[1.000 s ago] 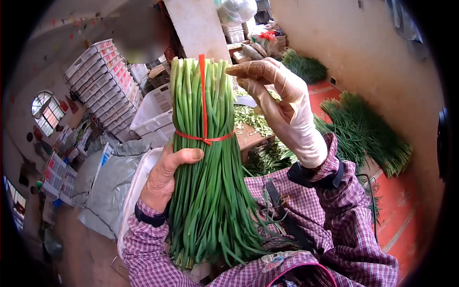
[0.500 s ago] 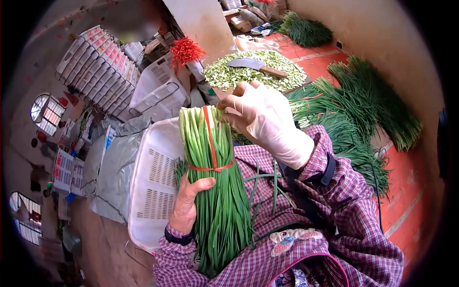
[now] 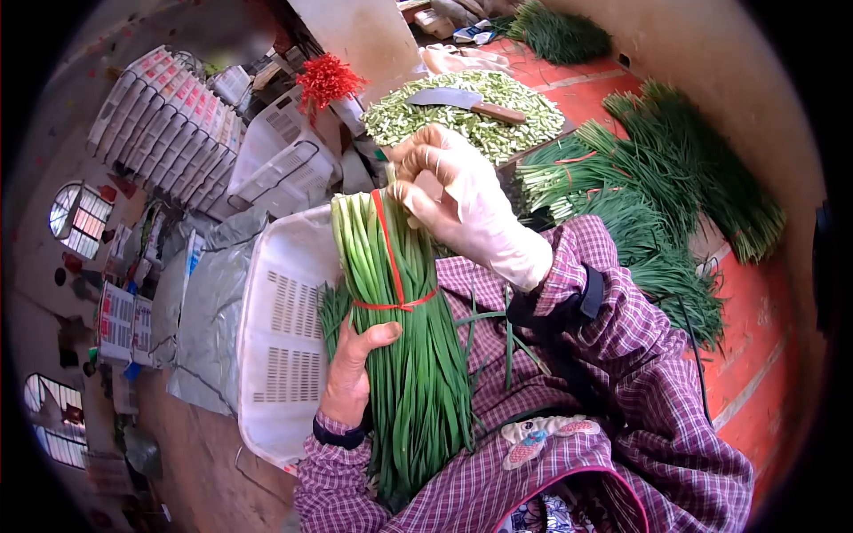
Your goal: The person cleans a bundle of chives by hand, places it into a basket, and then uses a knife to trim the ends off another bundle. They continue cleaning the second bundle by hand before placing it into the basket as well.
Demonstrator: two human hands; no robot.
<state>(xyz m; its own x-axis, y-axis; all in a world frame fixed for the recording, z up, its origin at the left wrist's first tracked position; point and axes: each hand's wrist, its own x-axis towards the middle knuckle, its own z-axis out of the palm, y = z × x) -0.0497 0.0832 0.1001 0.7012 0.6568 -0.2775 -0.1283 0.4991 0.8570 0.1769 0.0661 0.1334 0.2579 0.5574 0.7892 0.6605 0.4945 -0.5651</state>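
A thick bundle of green chives (image 3: 413, 382) stands upright over my lap, bound by a red tie (image 3: 404, 306) with a red strand running up to the pale stem ends. My left hand (image 3: 354, 369), bare, wraps round the bundle just below the tie, thumb in front. At the top right of the stems, my right hand (image 3: 471, 209), in a pale glove, has its fingers bent and pinched round a pale stem (image 3: 391, 173) that sticks up above the others. A few loose leaves (image 3: 509, 342) lie on the checked clothing.
A white crate (image 3: 293, 346) stands left of the bundle, with stacked crates (image 3: 169, 133) beyond. A knife (image 3: 466, 104) lies on chopped pieces (image 3: 489, 138) ahead. Chive heaps (image 3: 657, 204) cover part of the red floor at right. Red ties (image 3: 329, 82) hang at the upper middle.
My right hand has shifted left and slightly up, and a stem now stands out above the bundle's top at its fingers. My left hand keeps its hold. The view has shifted slightly.
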